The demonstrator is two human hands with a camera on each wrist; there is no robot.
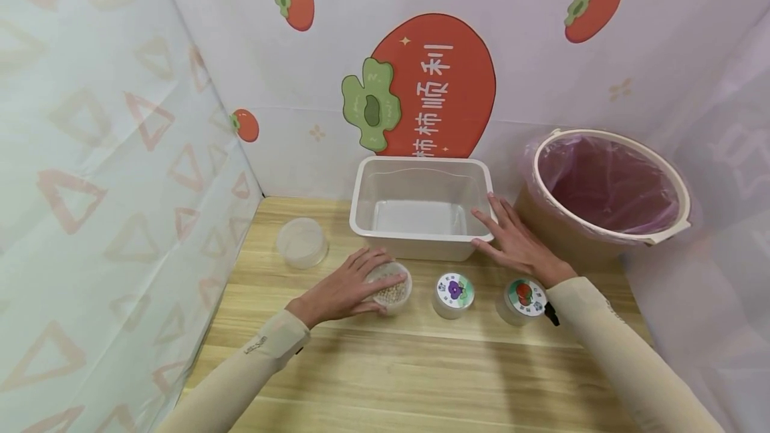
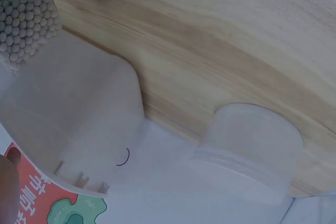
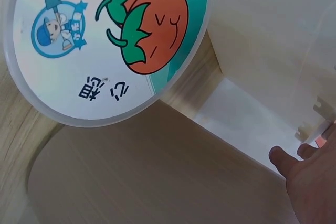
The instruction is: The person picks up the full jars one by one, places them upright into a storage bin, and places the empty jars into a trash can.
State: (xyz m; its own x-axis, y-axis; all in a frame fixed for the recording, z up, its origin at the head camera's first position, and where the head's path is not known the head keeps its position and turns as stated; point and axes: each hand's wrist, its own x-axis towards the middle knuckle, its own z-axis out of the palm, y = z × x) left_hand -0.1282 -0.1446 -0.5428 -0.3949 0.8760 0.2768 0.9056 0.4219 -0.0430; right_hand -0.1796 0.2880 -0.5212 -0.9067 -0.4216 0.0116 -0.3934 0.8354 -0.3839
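Observation:
My left hand (image 1: 374, 291) holds a small clear cup of cotton swabs (image 1: 394, 291), fingers lying over its open top and thumb at its near side. The left wrist view shows the swab tips (image 2: 26, 19) close up. My right hand (image 1: 490, 231) rests with straight fingers against the right end of an empty white plastic bin (image 1: 367, 182). The right wrist view shows its fingertips (image 3: 307, 174) beside the bin wall (image 3: 262, 51). Two lidded cups stand in front of the bin, one with a grape label (image 1: 454, 291), one with a tomato label (image 1: 525, 298) (image 3: 105, 40).
An empty clear cup (image 1: 302, 242) (image 2: 252, 150) stands at the left of the wooden table (image 1: 421, 366). A tan bucket with a pink liner (image 1: 607, 186) sits at the back right. Patterned walls close in the left, back and right sides.

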